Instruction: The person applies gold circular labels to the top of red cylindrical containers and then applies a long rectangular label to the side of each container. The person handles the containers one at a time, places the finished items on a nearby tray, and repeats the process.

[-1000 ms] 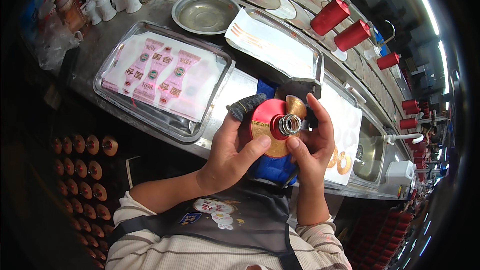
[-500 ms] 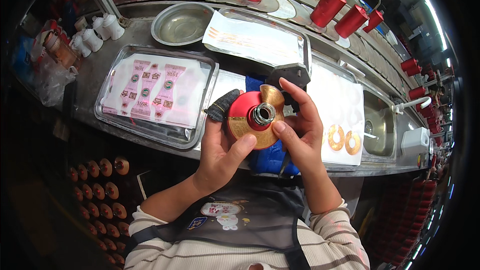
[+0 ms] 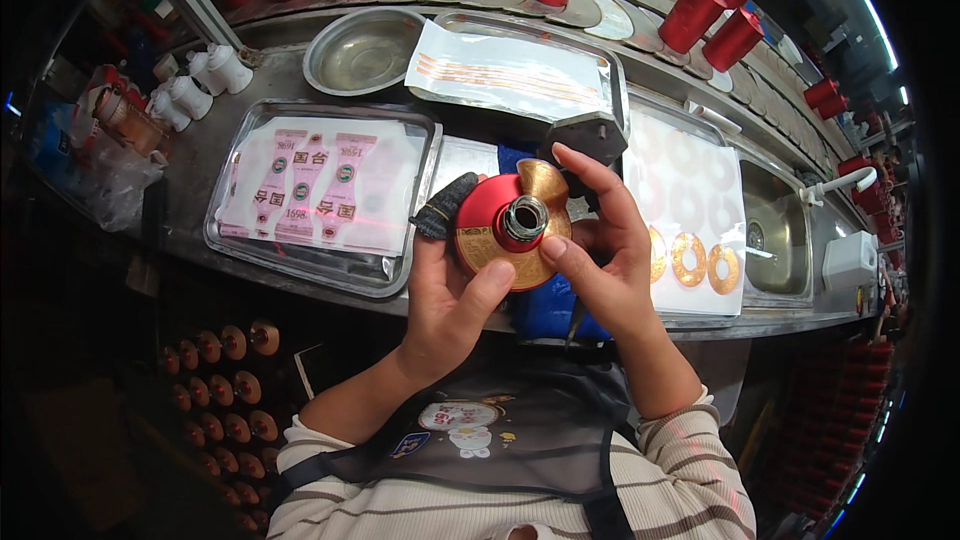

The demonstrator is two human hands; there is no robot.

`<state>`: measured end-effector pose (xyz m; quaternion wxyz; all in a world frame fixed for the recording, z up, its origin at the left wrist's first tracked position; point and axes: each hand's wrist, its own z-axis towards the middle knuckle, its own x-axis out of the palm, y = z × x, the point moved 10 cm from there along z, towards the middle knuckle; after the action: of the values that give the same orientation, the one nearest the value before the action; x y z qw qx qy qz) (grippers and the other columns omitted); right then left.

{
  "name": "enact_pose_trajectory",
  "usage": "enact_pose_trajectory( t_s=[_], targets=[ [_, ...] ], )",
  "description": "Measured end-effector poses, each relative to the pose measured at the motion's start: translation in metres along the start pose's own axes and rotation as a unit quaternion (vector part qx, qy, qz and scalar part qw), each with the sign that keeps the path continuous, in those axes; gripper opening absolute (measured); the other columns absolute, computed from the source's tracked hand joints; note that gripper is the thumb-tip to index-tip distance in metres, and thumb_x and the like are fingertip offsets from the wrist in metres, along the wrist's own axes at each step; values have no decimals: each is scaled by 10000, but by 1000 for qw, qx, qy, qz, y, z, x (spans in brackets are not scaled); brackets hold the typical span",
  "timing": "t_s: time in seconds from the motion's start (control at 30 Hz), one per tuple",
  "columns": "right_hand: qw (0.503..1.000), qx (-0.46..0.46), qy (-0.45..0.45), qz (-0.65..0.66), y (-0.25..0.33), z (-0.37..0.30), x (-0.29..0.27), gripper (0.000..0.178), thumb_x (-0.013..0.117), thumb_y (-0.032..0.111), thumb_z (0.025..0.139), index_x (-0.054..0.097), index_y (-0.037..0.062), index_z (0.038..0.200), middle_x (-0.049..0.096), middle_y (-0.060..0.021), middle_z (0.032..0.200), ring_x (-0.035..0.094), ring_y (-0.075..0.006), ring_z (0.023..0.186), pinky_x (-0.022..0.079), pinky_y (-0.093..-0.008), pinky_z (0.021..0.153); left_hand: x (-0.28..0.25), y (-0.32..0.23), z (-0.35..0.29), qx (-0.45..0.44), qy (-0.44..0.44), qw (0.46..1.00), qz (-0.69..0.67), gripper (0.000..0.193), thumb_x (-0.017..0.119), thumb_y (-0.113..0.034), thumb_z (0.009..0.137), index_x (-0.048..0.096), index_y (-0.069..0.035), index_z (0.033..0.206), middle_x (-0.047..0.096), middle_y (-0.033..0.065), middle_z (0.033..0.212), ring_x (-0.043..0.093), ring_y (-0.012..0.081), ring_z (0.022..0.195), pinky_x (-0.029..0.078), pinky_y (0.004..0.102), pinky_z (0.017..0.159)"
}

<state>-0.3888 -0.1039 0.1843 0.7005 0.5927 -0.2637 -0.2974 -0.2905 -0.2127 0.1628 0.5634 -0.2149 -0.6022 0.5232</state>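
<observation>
A red bottle (image 3: 476, 214) is held between my hands, its open threaded neck toward me. On its shoulder lies a gold ring-shaped decal (image 3: 480, 252), whose upper right end stands up off the surface. My left hand (image 3: 446, 302) cups the bottle from the left, thumb on the gold part, with a dark fabric cover on one finger. From the right, my right hand (image 3: 612, 258) presses its thumb on the decal beside the neck; its index finger stretches up past the raised end. Behind the bottle sit a black block (image 3: 588, 140) and a blue cloth (image 3: 560, 310).
Left is a metal tray (image 3: 425, 175) with pink printed decals on white paper. Behind are a metal bowl (image 3: 318, 58) and a tray of thin gold strips (image 3: 510, 83). Gold ring decals (image 3: 688, 260) lie right, before a sink (image 3: 785, 240). Red bottles (image 3: 692, 16) stand on a conveyor.
The whole view has shifted slightly, so the counter appears farther right. Bottles on the conveyor have moved right. Both hands keep their hold on the bottle, my right thumb still on the decal.
</observation>
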Motion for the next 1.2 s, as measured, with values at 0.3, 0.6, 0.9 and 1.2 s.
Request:
enact_pose_trajectory(
  t_s=[0.3, 0.6, 0.9, 1.2],
  targets=[
    [1000, -7, -13, -19, 3, 1, 4, 611, 663, 50, 901, 469, 26, 1479, 531, -77, 1367, 544, -15, 791, 430, -168, 640, 0, -5, -1, 13, -12, 1000, 13, 629, 584, -52, 975, 274, -22, 1521, 460, 137, 1427, 497, 203, 1313, 395, 387, 1139],
    [1000, 22, -4, 19, -1, 3, 3, 564, 632, 35, 946, 450, 4, 1479, 498, -99, 1433, 621, -100, 1069, 524, -210, 774, -8, -3, 2, -2, -47, 999, -3, 505, 565, -128, 1020, 365, -15, 1470, 518, 110, 1371, 521, 164, 1262, 412, 341, 1099],
    [1000, -7, -7, 21, -1, 4, 5, 546, 633, 52, 963, 456, 5, 1477, 507, -85, 1403, 608, -119, 1132, 529, -228, 822, -7, -6, 2, 11, -48, 999, 3, 480, 555, -138, 1032, 379, -14, 1461, 530, 106, 1358, 524, 156, 1254, 408, 336, 1100],
    [1000, 7, -10, 22, 1, 2, 6, 545, 604, 33, 968, 445, 5, 1488, 495, -86, 1411, 572, -125, 1190, 522, -232, 854, -8, -6, 2, 21, -45, 999, 20, 462, 541, -136, 1039, 386, -13, 1458, 533, 97, 1352, 526, 149, 1242, 410, 329, 1092]
  ],
)
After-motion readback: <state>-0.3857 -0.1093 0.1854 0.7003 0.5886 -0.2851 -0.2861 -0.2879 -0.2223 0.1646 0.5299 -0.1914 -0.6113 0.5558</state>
